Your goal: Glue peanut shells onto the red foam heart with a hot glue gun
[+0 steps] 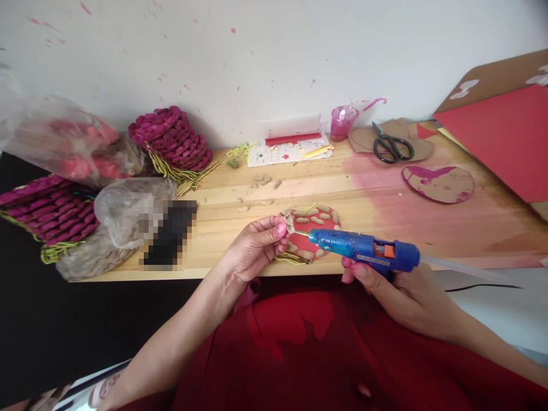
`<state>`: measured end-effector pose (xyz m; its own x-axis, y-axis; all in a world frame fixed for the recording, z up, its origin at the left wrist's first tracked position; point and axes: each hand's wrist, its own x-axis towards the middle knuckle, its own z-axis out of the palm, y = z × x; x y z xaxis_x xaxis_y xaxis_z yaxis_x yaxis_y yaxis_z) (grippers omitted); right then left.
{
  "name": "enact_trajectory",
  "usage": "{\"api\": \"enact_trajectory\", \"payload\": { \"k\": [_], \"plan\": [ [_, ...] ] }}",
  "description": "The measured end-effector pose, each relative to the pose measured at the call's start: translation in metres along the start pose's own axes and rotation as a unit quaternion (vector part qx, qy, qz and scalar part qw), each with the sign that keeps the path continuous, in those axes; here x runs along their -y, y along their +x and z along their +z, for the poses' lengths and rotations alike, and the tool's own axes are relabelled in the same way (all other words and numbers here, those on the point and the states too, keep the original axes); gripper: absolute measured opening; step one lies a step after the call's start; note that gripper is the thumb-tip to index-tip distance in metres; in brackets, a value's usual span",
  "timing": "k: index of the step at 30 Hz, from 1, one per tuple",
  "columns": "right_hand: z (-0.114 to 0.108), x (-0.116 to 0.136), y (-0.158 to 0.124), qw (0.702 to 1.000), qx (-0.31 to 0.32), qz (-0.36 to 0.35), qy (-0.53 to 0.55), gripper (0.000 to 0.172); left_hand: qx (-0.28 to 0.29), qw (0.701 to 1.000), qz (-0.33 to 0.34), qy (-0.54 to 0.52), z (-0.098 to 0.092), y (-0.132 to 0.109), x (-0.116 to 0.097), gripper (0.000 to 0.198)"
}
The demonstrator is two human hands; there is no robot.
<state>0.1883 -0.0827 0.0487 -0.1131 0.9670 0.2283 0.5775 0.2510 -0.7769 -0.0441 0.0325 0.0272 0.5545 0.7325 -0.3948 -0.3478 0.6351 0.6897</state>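
My left hand [263,242] pinches a peanut shell [290,223] between thumb and fingers, above the table's front edge. My right hand [385,288] is wrapped round the handle of a blue hot glue gun [359,246], with a clear glue stick [458,267] jutting from its back. The gun's nozzle points left and meets or nearly meets the shell. Below both hands lies a red heart-shaped piece [308,231] with several peanut shells stuck or lying on it. Part of it is hidden by the gun and my left hand.
Loose peanut shells [260,181] lie mid-table. Behind are a pink-stained cup [343,123], black-handled scissors [391,145] and cardboard pieces [439,184]. At left stand purple shell-covered objects [171,137] and plastic bags [132,205]. Red card [500,137] leans at right.
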Motion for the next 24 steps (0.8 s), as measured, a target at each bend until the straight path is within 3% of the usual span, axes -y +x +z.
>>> {"api": "enact_trajectory", "payload": {
  "k": [16,20,24],
  "plan": [
    [0.0,-0.006,-0.002,0.999,0.023,-0.019,-0.027,0.028,0.009,1.0,0.004,0.008,0.002,0.001,0.0,0.03],
    [0.001,-0.012,0.0,0.999,0.002,0.032,-0.004,0.03,-0.003,0.998,0.047,0.038,0.001,0.001,-0.005,0.028],
    [0.003,-0.02,0.006,0.986,-0.034,0.12,0.106,0.038,-0.035,0.984,0.129,0.12,-0.002,0.005,-0.012,0.025]
  ]
}}
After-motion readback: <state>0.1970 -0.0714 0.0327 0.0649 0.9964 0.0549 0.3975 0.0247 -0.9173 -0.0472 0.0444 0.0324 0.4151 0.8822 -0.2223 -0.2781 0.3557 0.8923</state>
